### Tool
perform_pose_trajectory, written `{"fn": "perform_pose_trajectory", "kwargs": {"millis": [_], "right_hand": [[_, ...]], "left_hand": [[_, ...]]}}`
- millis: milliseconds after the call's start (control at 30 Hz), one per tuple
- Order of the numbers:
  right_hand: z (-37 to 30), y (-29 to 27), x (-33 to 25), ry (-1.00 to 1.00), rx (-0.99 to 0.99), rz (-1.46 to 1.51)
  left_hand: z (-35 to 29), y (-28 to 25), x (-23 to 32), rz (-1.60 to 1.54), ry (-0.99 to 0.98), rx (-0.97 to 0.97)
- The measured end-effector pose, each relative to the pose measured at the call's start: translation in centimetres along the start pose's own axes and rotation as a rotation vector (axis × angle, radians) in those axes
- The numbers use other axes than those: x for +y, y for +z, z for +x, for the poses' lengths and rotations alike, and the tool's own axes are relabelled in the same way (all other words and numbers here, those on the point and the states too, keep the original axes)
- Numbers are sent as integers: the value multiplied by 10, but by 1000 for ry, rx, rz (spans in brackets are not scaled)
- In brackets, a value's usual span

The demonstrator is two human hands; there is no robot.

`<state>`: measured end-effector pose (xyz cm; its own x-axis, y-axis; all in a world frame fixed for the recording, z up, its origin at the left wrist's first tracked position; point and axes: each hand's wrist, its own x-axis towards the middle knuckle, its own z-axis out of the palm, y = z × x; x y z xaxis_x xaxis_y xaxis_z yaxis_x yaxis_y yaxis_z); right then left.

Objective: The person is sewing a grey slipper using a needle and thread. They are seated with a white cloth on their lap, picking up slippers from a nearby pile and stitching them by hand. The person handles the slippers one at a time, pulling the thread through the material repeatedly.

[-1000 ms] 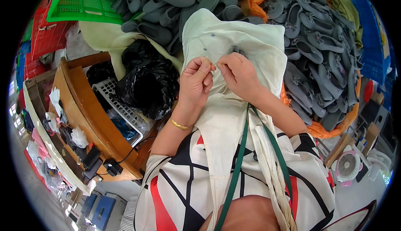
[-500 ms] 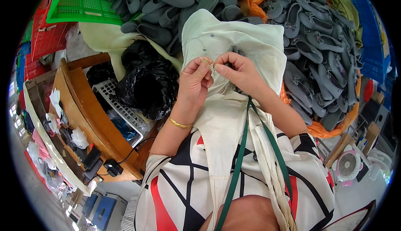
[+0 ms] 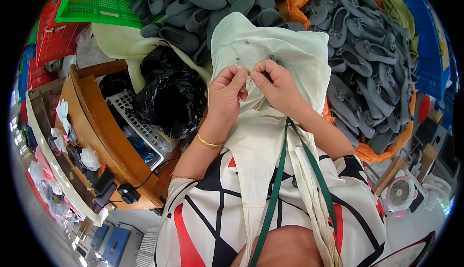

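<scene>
A bulging black plastic bag (image 3: 169, 98) sits on the wooden worktop (image 3: 104, 136) at the left, with small white plastic bags (image 3: 89, 157) along its edge and blue boxes (image 3: 110, 240) on the floor below.

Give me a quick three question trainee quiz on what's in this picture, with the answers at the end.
1. True or false: both hands pinch at one spot over the cream cloth.
2. Which wrist wears the gold bangle? A left, B right.
3. What fills the pile behind the cloth?

Key
1. True: the left hand and right hand meet fingertip to fingertip, holding something too small to make out.
2. A.
3. Grey shoes.
</scene>
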<state>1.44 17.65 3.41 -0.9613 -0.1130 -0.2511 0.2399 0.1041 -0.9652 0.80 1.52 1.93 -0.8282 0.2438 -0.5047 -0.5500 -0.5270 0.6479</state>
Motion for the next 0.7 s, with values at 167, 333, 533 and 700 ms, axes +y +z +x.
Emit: {"fn": "perform_pose_trajectory", "kwargs": {"millis": [167,333,533,700], "right_hand": [[0,-2,5,237,-125,449],[2,-7,14,250,-255,698],[3,-9,6,214,-143,520],[4,-10,7,160,-91,427]], "left_hand": [[5,-2,4,-42,-41,-128],[7,-3,6,-47,-67,-166],[8,-3,5,-12,-26,-120],[7,2,8,24,26,-97]]}}
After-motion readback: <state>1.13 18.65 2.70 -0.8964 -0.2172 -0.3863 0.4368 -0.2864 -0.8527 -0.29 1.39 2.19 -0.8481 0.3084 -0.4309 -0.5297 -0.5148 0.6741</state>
